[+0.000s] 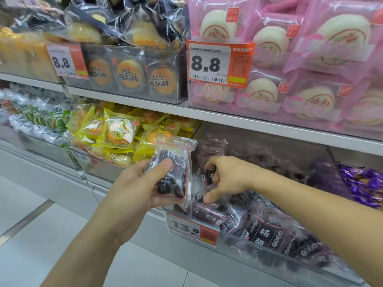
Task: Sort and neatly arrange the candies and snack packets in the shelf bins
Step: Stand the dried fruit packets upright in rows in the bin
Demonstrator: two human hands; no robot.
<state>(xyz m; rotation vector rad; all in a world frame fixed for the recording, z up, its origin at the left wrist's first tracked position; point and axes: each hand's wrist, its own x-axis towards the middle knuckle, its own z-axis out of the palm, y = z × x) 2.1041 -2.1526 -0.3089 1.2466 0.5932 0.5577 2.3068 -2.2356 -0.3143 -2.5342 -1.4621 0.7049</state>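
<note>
My left hand (141, 183) gripped a glossy, clear-edged packet of dark plums (173, 168), thumb pressed across its black printed face, holding it upright just outside the front lip of the clear plastic bin (275, 253). At three o'clock from it, my right hand (226, 177) reached into that bin, thumb and fingers pinching a second, crinkly packet (209, 175) of the same kind at the bin's left end. More of these flat, rectangular dark packets (267, 235) lay jumbled along the bin toward four o'clock, behind a white-and-orange 13.8 price tag (192, 230) clipped to the front wall. At nine o'clock from the held packet, soft yellow pillow-shaped pastry packs (120, 133) heaped up in the neighbouring bin. Shiny purple foil wrappers (362, 183) bunched at the far right. On the shelf above, at twelve o'clock, stood round golden cakes (130, 73) in clear film and, toward one o'clock, smooth white domed buns in pink packs (269, 40), with an 8.8 tag (217, 63) between.
</note>
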